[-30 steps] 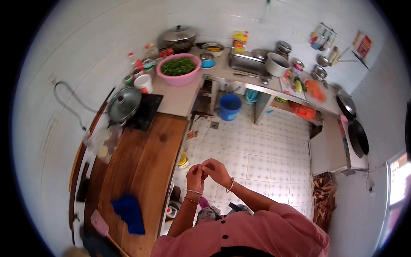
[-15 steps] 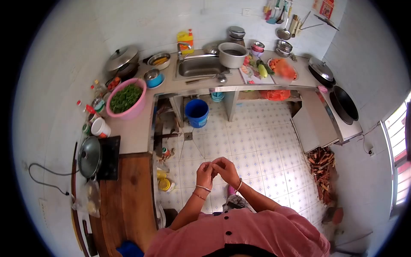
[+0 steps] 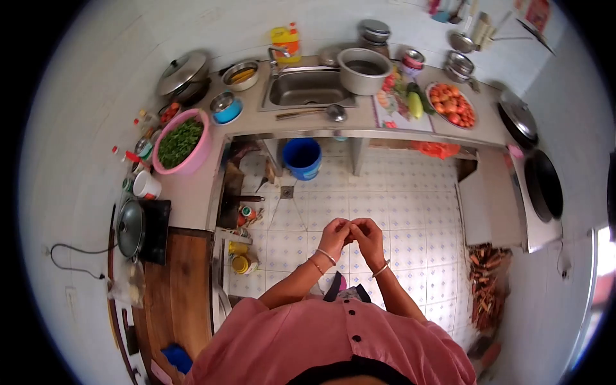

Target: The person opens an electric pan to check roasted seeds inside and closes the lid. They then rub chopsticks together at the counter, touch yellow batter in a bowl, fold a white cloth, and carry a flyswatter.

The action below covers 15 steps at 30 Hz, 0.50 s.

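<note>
The pink basin (image 3: 200,149) holds leafy greens (image 3: 180,143); the plate (image 3: 432,110), tomatoes (image 3: 453,106).

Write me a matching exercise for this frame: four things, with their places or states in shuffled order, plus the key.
1. Blue bucket
2. Pink basin
3. Left hand and right hand
4. Yellow bottle

A. Behind the sink
B. Fingertips brought together
C. Standing on the tiled floor
D. Holding leafy greens

Pairs: 1-C, 2-D, 3-B, 4-A
</note>
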Available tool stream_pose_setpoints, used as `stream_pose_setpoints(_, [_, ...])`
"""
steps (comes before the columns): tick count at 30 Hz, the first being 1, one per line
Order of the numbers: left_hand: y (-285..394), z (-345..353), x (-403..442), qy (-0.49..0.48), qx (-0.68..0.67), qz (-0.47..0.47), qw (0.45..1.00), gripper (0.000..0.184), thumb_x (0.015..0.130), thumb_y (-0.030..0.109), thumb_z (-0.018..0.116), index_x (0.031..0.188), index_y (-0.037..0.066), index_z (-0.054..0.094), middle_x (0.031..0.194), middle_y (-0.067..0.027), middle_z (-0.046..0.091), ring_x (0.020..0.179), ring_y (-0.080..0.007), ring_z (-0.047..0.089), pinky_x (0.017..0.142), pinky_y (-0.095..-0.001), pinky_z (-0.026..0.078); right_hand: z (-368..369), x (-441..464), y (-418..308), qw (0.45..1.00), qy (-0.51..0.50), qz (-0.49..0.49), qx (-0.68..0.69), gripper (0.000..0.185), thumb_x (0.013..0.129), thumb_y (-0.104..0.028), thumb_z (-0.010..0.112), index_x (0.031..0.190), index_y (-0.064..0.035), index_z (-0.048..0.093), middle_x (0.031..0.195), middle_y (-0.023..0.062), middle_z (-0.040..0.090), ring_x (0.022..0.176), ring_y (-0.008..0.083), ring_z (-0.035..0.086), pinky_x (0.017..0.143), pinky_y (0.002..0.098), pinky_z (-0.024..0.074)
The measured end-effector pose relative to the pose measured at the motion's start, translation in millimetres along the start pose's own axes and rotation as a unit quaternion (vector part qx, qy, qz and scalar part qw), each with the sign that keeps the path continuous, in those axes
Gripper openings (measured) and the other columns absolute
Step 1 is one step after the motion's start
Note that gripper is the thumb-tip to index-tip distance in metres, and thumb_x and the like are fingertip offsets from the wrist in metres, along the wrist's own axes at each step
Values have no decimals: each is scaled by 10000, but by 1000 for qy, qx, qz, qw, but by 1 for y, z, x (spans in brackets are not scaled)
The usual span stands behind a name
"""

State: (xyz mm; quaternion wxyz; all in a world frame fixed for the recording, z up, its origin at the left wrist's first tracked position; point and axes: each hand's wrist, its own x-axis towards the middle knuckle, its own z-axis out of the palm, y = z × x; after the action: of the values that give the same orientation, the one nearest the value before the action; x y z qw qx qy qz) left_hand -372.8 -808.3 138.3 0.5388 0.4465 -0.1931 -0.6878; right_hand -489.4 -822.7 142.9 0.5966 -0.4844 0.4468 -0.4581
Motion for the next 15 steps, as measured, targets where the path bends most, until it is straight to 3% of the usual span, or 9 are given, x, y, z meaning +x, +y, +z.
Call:
stream_pose_setpoints(8, [35,-25,70,39,-24,-6,999,140,869,173,572,933,54,534,809,-18,562,680,-96,554,615,-223,481,26,85,5,999,-17,21,22,105,842,-55,581,922,13,571,797,49,612,691,85,564,620,210,467])
stream_pose_setpoints(13, [70,-43,116,62,-44,54,996,161,861,181,583,913,34,544,781,-29,567,662,-93,556,576,-228,480,50,145,8,998,-43,-37,-37,107,867,-80,558,928,7,546,775,53,592,652,101,561,594,232,473])
stream_pose_setpoints(15, [85,-51,126,47,-9,72,996,158,860,175,581,906,29,541,750,-27,563,626,-89,541,555,-225,468,65,161,0,997,-71,-18,-19,113,877,-93,549,933,4,540,776,54,591,640,101,555,589,227,466])
